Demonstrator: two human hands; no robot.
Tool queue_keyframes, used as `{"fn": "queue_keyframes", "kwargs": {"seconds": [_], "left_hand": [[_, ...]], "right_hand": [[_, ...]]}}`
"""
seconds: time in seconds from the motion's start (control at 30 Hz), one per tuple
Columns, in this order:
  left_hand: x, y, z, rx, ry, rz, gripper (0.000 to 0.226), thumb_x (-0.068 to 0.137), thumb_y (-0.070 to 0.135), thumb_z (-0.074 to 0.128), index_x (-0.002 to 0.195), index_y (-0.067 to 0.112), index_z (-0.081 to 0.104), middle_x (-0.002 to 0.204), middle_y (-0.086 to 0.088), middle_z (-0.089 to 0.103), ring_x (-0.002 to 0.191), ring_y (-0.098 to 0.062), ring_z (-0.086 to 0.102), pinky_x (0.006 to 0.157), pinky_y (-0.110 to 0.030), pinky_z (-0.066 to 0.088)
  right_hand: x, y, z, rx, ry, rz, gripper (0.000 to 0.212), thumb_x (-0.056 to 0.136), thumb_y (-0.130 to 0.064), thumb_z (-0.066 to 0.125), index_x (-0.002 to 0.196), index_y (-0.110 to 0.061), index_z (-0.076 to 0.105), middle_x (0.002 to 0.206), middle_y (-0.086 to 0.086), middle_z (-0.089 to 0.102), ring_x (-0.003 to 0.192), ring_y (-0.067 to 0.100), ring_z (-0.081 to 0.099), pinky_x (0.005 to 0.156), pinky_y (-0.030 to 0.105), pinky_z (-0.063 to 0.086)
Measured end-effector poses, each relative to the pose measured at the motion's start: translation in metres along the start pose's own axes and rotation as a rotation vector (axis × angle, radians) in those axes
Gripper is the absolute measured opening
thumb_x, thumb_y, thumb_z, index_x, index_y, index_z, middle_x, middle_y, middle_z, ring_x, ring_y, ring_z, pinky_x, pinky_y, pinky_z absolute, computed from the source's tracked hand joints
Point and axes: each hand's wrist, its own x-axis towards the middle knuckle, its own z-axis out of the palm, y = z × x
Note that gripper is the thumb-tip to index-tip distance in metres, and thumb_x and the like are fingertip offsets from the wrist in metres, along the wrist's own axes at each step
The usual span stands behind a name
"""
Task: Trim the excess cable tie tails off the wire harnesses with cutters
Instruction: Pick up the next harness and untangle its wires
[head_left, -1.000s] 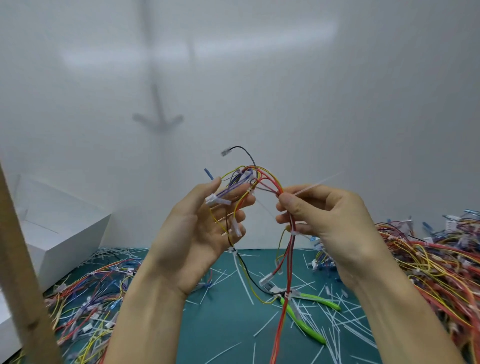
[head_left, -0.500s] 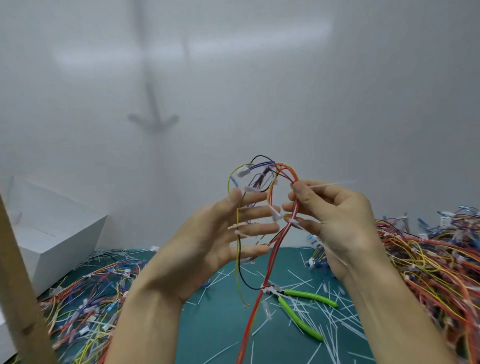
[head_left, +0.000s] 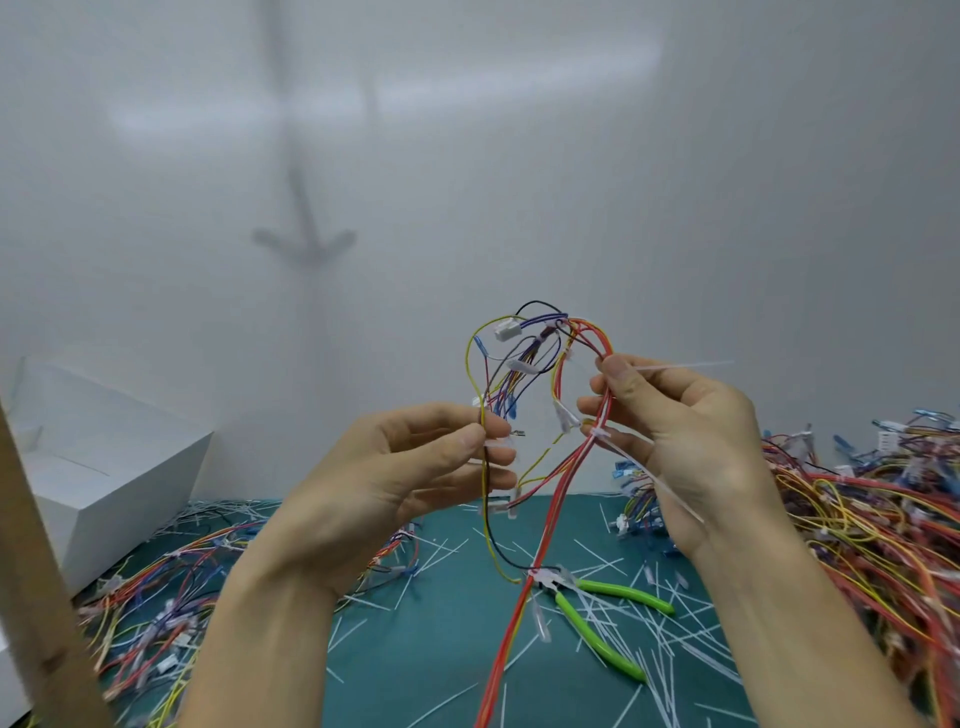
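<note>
**Harness held up in both hands, cutters lying on the mat**

The wire harness hangs in the air between the two hands, its coloured wires arching in a loop above the fingertips. The left hand pinches the yellow and dark wires on the loop's left side between thumb and forefinger, with the other fingers loosely curled below. The right hand grips the red wire bundle on the loop's right side, thumb pressed against the curled fingers.

An untrimmed cable tie tail sticks out to the right from beside the right thumb tip, over the top of that hand. A second tail starts at a tie on the red bundle just below the right fingers and slants down across the palm. From the right hand the red wires drop down to the bottom edge of the view.

The cutters, with green handles, lie on the teal mat below and between the hands, nearer the right one, held by neither. Their head sits beside the hanging red wires; whether it touches them is hard to tell.

Cut white tails are strewn around the cutters. A large heap of harnesses lies to the right, a flatter heap to the left, and a white box stands behind that one.
</note>
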Motion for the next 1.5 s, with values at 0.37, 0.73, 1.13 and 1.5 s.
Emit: {"fn": "queue_keyframes", "kwargs": {"seconds": [0.37, 0.73, 1.13, 1.5], "left_hand": [[0.008, -0.005, 0.003, 0.33, 0.304, -0.009, 0.011, 0.092, 0.016, 0.065, 0.096, 0.016, 0.075, 0.09, -0.001, 0.078, 0.084, -0.015, 0.075, 0.078, -0.026, 0.058], [0.008, -0.002, 0.04, 0.603, 0.266, 0.367, 0.008, 0.09, 0.025, 0.069, 0.085, 0.029, 0.074, 0.08, 0.016, 0.073, 0.075, -0.002, 0.067, 0.067, -0.017, 0.051], [0.009, -0.014, 0.055, 1.025, 0.236, 0.27, 0.019, 0.087, 0.049, 0.065, 0.085, 0.032, 0.073, 0.071, 0.021, 0.069, 0.07, 0.002, 0.065, 0.078, -0.034, 0.054], [0.017, -0.021, 0.039, 0.578, 0.214, 0.183, 0.012, 0.088, 0.015, 0.071, 0.084, 0.026, 0.075, 0.075, 0.006, 0.076, 0.065, -0.012, 0.072, 0.068, -0.03, 0.06]], "right_hand": [[0.003, 0.001, -0.001, 0.075, 0.022, 0.017, 0.013, 0.083, -0.017, 0.071, 0.089, -0.005, 0.071, 0.068, 0.001, 0.073, 0.063, 0.014, 0.072, 0.054, 0.024, 0.057], [-0.001, 0.004, 0.003, 0.073, 0.015, 0.028, 0.012, 0.084, -0.015, 0.071, 0.089, -0.004, 0.069, 0.065, 0.001, 0.072, 0.063, 0.013, 0.073, 0.05, 0.021, 0.055], [-0.002, 0.005, 0.002, 0.065, -0.079, 0.042, 0.011, 0.084, -0.014, 0.072, 0.091, -0.007, 0.076, 0.088, 0.01, 0.077, 0.08, 0.021, 0.075, 0.062, 0.025, 0.059], [-0.005, 0.007, 0.005, -0.019, -0.295, 0.08, 0.033, 0.089, 0.003, 0.064, 0.119, -0.01, 0.067, 0.107, 0.001, 0.076, 0.101, 0.014, 0.072, 0.078, 0.019, 0.057]]}}
